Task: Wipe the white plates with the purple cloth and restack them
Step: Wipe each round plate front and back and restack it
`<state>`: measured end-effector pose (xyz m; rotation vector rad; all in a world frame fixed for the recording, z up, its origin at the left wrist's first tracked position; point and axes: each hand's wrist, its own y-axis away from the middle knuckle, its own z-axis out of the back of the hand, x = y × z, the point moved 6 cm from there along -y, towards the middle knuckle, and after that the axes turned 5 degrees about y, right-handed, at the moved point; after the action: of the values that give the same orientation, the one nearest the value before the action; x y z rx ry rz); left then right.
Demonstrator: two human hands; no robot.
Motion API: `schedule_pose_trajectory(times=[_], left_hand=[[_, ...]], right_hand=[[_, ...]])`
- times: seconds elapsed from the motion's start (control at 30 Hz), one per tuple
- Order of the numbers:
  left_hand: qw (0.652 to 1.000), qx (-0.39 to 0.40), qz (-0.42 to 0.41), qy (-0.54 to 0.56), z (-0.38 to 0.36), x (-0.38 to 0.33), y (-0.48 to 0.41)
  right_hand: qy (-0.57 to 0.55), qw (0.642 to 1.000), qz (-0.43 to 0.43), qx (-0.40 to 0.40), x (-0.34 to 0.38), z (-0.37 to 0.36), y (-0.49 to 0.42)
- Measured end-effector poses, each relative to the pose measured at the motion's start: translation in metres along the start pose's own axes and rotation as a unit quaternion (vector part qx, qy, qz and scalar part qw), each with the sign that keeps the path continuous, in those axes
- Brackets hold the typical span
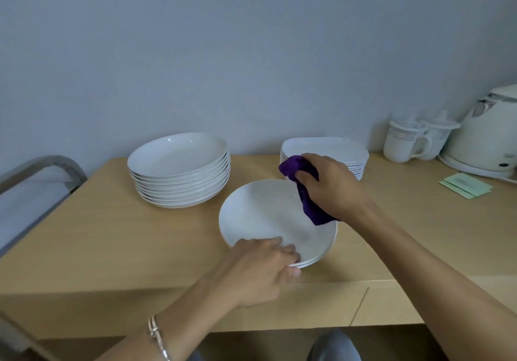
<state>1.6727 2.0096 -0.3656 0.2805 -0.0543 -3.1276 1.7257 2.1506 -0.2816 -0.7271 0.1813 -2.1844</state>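
Note:
A white round plate (263, 215) tops a short stack near the front middle of the wooden table (106, 237). My left hand (260, 268) grips that stack's near rim, thumb on top and fingers under. My right hand (330, 184) holds the bunched purple cloth (307, 204) against the plate's far right rim. A tall stack of round white plates (179, 170) stands at the back left. A stack of squarish white plates (341, 150) stands at the back right, partly hidden behind my right hand.
Two white lidded mugs (405, 142) and a white electric kettle (486, 139) stand at the back right against the wall. Green paper packets (465, 185) lie in front of the kettle. A chair with a metal frame (36, 176) is at the table's left.

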Motion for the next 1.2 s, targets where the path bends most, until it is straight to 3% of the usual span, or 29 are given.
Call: schedule_pose_trajectory(times=[0.17, 0.3, 0.43, 0.53, 0.63, 0.7, 0.73, 0.8, 0.93, 1.03, 1.2], left_hand=[[0.998, -0.053, 0.010, 0.011, 0.005, -0.003, -0.001], [0.997, -0.063, 0.030, 0.046, 0.008, -0.003, 0.002], [0.985, -0.160, 0.027, 0.058, 0.036, -0.007, 0.007], [0.959, -0.246, 0.031, 0.138, 0.061, -0.003, 0.011], [0.881, -0.343, 0.021, 0.325, 0.086, 0.016, 0.012], [0.791, -0.404, 0.047, 0.456, 0.100, 0.033, 0.017], [0.730, -0.425, 0.062, 0.532, 0.105, 0.042, 0.020], [0.605, -0.421, 0.092, 0.670, 0.100, 0.059, 0.023], [0.437, -0.345, 0.123, 0.821, 0.077, 0.066, 0.018], [0.366, -0.335, 0.140, 0.857, 0.059, 0.066, 0.015], [0.331, -0.335, 0.191, 0.862, 0.027, 0.071, 0.013]], right_hand=[[-0.048, 0.997, -0.039, -0.051, -0.011, 0.027, -0.002], [-0.056, 0.996, -0.047, -0.044, -0.011, 0.030, 0.001], [-0.068, 0.996, -0.032, -0.045, -0.001, 0.033, 0.004], [-0.108, 0.986, -0.004, -0.126, 0.014, 0.053, 0.008], [-0.153, 0.963, 0.026, -0.222, 0.030, 0.083, 0.013], [-0.173, 0.954, 0.044, -0.240, 0.038, 0.093, 0.015], [-0.175, 0.955, 0.050, -0.235, 0.042, 0.094, 0.017], [-0.168, 0.961, 0.054, -0.211, 0.046, 0.087, 0.017], [-0.135, 0.980, 0.041, -0.142, 0.046, 0.059, 0.014], [-0.097, 0.992, 0.034, -0.075, 0.044, 0.038, 0.011], [-0.036, 0.999, 0.015, -0.011, 0.035, 0.010, 0.008]])
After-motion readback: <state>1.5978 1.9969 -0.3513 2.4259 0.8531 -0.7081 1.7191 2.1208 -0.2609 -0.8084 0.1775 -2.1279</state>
